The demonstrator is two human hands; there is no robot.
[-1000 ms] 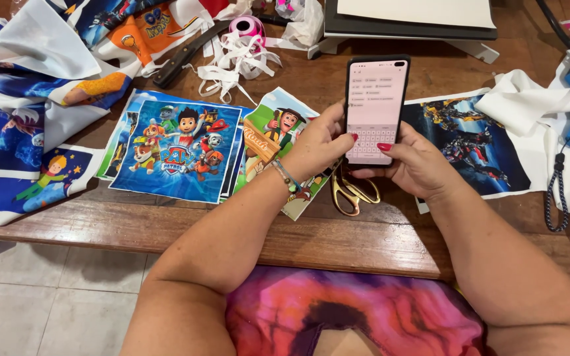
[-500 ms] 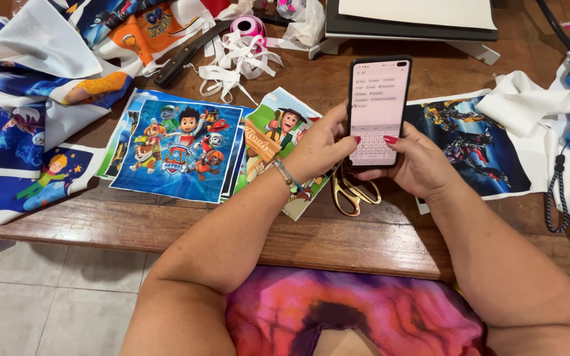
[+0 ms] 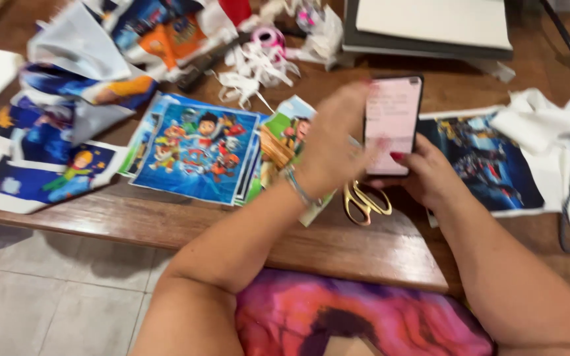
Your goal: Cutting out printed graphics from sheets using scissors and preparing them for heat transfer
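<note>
Inspector: Phone (image 3: pixel 392 125) is upright above the wooden table (image 3: pixel 338 244), screen lit. The right hand (image 3: pixel 430 175) has its fingers wrapped around the lower edge, gripping it. The left hand (image 3: pixel 334 145) is blurred at the phone's left side; I cannot tell whether its fingers grip.

Clerk: And the cutting work?

Inspector: Gold scissors (image 3: pixel 364 201) lie untouched beneath the hands. Cartoon prints (image 3: pixel 196 155) are stacked to the left, and no cutting appears to be under way.
</note>
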